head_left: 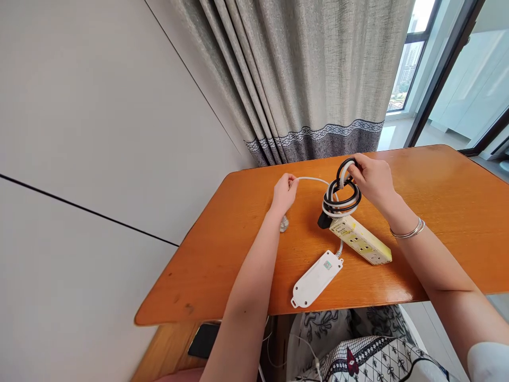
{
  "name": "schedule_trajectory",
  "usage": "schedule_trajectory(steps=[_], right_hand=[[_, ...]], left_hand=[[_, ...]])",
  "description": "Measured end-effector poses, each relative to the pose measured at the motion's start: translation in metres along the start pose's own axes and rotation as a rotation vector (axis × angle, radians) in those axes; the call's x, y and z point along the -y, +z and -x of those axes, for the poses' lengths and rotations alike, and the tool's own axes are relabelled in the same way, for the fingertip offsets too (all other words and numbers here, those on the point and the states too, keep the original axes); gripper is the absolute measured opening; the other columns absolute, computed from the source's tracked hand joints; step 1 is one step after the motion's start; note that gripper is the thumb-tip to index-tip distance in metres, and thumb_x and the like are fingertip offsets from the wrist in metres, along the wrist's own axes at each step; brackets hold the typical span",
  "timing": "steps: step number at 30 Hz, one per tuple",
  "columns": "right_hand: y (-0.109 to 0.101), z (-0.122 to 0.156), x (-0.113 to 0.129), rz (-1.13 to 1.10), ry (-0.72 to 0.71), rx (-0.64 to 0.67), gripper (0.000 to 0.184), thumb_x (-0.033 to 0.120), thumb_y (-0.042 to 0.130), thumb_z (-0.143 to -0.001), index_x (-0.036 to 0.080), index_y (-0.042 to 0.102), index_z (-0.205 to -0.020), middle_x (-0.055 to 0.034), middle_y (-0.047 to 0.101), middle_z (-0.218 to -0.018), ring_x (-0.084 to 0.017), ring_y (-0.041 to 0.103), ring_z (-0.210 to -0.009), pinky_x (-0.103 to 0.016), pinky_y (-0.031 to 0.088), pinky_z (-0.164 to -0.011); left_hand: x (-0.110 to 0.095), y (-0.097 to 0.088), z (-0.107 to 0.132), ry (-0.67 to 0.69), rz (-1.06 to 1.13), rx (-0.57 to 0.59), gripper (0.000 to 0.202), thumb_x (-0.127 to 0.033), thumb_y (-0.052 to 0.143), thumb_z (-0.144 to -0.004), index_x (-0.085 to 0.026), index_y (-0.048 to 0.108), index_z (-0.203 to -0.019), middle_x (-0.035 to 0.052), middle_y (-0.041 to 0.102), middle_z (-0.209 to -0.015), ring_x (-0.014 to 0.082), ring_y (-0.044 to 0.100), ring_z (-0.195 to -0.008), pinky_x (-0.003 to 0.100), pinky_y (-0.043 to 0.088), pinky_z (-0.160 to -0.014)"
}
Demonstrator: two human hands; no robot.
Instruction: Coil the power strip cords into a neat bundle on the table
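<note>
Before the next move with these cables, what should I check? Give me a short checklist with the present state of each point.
1. Right hand grips the coiled cables: ok.
2. Left hand holds the white cable: ok.
3. White cable between the hands free of knots: ok.
4. Black and white cables separated in the coil: not ok, they are wound together.
5. Yellowed power strip and white power strip lie flat on the table: ok.
6. Plug undamaged: cannot tell.
</note>
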State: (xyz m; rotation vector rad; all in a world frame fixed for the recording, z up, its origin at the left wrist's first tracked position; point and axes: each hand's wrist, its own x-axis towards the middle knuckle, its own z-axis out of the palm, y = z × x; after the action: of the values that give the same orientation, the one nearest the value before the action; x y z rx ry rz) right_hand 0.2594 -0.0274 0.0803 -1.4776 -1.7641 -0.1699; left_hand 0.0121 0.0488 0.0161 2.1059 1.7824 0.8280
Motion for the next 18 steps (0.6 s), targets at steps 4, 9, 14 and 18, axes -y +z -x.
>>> schedule_trajectory(steps=[4, 9, 14, 18], right_hand=[[0.004, 0.003, 0.003, 0.02, -0.029, -0.042, 0.03, 0.036, 0.048, -0.094, 0.022, 0.071, -0.081, -0.0023, 0.065, -0.062, -0.016, 0.054, -0.055, -0.027, 0.028, -0.055], [0.008, 0.006, 0.007, -0.003, -0.211, -0.217, 0.024, 0.035, 0.056, -0.092, 0.024, 0.077, -0.095, -0.0069, 0.07, -0.082, -0.023, 0.061, -0.082, -0.034, 0.042, -0.07], [0.002, 0.004, 0.008, -0.021, -0.234, -0.123, 0.023, 0.033, 0.053, -0.094, 0.023, 0.072, -0.085, -0.0071, 0.069, -0.088, -0.023, 0.06, -0.083, -0.033, 0.041, -0.068], [-0.005, -0.001, 0.005, 0.044, -0.079, 0.116, 0.027, 0.035, 0.05, -0.096, 0.022, 0.063, -0.076, -0.0021, 0.064, -0.068, -0.017, 0.053, -0.06, -0.028, 0.026, -0.055]], left_hand=[[-0.04, 0.0, 0.018, 0.236, 0.651, -0.095, 0.021, -0.041, 0.059, -0.093, -0.021, 0.055, -0.093, -0.0037, 0.054, -0.068, 0.0097, 0.05, -0.053, 0.022, 0.039, -0.052], [-0.076, 0.0, 0.044, 0.324, 0.983, -0.021, 0.045, -0.063, 0.069, -0.082, -0.021, 0.057, -0.09, -0.0047, 0.053, -0.066, 0.0068, 0.043, -0.047, 0.021, 0.036, -0.046], [-0.081, -0.009, 0.049, 0.335, 1.054, -0.038, 0.048, -0.065, 0.073, -0.077, -0.021, 0.058, -0.088, -0.0021, 0.058, -0.075, 0.0052, 0.038, -0.047, 0.021, 0.032, -0.042], [-0.076, -0.01, 0.046, 0.317, 1.067, 0.005, 0.049, -0.065, 0.076, -0.074, -0.021, 0.059, -0.086, -0.0002, 0.061, -0.083, 0.0036, 0.033, -0.045, 0.022, 0.025, -0.039]])
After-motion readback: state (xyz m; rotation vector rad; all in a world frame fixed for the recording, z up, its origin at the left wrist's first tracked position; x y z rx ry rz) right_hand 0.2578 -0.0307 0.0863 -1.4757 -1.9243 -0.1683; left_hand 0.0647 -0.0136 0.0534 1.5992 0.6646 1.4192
